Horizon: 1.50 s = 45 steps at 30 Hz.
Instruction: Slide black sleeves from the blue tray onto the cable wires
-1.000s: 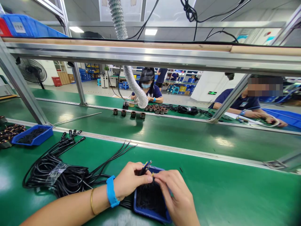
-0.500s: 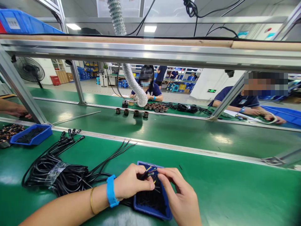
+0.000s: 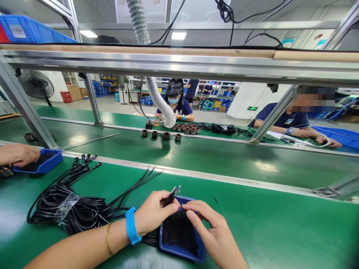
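Note:
My left hand is closed round the end of a black cable. Thin coloured wires stick out of its cut end, pointing up and to the right. My right hand is just beside it, thumb and index finger bent toward each other in a pinch; whatever is between the tips is too small to make out. Under both hands stands a small blue tray holding many short black tube pieces. A taped bundle of black cables lies left of my left hand.
At the far left a co-worker's hand reaches into another blue tray. Several copper-wound cores stand on the green belt beyond the metal rail. Two people sit opposite. A shelf beam crosses overhead.
The coloured wires have swung upward in my left hand, and my right fingertips have come slightly away from them. The co-worker's hand has moved into the left tray. The cores nearest me have shifted right.

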Motion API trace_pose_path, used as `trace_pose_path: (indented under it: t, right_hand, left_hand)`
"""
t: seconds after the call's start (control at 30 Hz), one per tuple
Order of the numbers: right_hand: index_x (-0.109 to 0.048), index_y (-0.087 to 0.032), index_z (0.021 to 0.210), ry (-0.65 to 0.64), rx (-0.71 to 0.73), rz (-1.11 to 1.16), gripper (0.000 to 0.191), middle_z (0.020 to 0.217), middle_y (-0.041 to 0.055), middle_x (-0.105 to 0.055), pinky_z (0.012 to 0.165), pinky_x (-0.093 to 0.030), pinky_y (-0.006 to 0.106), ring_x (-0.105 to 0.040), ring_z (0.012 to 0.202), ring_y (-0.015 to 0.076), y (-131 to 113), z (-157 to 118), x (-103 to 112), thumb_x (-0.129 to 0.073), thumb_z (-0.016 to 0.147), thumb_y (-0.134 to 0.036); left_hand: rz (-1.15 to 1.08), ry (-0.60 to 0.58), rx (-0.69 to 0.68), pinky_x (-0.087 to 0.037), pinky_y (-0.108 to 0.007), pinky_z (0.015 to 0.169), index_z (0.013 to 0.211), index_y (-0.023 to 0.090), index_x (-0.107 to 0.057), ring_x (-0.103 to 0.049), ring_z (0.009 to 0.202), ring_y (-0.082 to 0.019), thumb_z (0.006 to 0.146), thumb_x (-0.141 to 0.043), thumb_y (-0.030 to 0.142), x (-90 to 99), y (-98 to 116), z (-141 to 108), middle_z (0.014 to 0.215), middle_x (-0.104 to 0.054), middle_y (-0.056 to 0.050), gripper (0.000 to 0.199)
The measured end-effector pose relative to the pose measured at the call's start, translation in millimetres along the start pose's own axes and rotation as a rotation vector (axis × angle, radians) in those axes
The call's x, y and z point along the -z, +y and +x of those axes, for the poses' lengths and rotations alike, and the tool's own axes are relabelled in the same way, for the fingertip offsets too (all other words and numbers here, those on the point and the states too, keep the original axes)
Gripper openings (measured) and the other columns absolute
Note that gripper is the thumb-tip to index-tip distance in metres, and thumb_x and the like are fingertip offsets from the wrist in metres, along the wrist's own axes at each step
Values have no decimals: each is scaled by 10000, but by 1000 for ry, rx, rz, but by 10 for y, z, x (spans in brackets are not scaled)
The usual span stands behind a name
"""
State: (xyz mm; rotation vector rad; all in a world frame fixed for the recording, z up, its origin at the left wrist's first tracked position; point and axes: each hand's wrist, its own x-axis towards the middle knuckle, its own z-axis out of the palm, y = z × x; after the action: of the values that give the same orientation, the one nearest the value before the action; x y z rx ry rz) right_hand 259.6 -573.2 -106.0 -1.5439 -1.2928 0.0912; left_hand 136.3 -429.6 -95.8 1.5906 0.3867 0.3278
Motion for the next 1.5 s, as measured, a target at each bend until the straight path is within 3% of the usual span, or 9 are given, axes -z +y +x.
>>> trace_pose_path:
  t: [0.17,0.37,0.77,0.83,0.97,1.03,1.13,1.23,1.5]
  right_hand:
    - [-744,-213,855,27,-67,20,137,820,42,-743,592,-566,207,-705,695,164,49,-9,-46,-649,882,-309]
    - [-733,-201,881,-21,52,-58,127,844,55,-735,625,-562,227,-689,709,160,125,-48,-126,-619,906,-252]
    - [-727,-224,882,-47,-57,5,106,799,16,-745,633,-545,216,-691,677,156,46,-62,-186,-645,890,-291]
    - [-726,-232,868,-211,19,29,142,832,26,-738,693,-549,239,-691,750,170,3,-64,-89,-654,889,-351]
    - [-745,-261,984,-767,163,307,283,967,36,-755,816,-546,256,-712,893,172,-49,-64,96,-548,954,-462]
    - [-737,-264,985,-677,98,228,261,976,32,-753,812,-544,256,-710,894,169,-35,-57,117,-526,975,-417]
    - [-719,-265,950,-405,75,-258,131,932,18,-745,756,-518,295,-684,853,193,49,-57,37,-588,943,-274]
    - [-722,-248,889,-372,168,-681,66,835,27,-733,706,-450,346,-641,819,238,171,-82,-133,-713,836,-210]
    - [-719,-199,760,-354,173,-804,107,759,60,-704,687,-374,359,-584,772,232,308,-103,-395,-722,803,-101]
  left_hand:
    - [-56,-12,29,-413,-300,828,828,125,-601,-565,860,-181,711,-622,182,12,69,-33,852,-611,-41,132]
    - [-83,-10,61,-413,-277,741,774,130,-591,-549,762,-151,671,-674,191,11,22,-18,775,-599,-17,146]
    - [-233,-66,71,-440,-251,630,770,136,-551,-538,618,-95,651,-811,528,36,-9,27,699,-587,9,485]
    - [-264,-23,88,-463,-247,659,754,129,-557,-568,661,-100,633,-813,557,43,-2,33,732,-603,-6,513]
    - [-322,-65,188,-467,-222,535,827,126,-571,-614,585,-114,596,-827,535,64,8,35,686,-569,16,535]
    - [-337,-132,224,-442,-203,463,875,139,-553,-621,520,-116,622,-810,504,61,3,31,675,-555,32,514]
    - [-339,-151,214,-468,-194,456,883,156,-506,-641,510,-118,672,-777,452,32,-15,25,688,-569,33,453]
    - [-322,-131,184,-492,-193,474,864,162,-476,-657,530,-118,705,-745,409,-6,-34,19,724,-588,21,398]
    - [-225,-160,206,-336,-170,358,860,165,-507,-469,363,-64,752,-677,452,-47,-69,-4,514,-516,69,351]
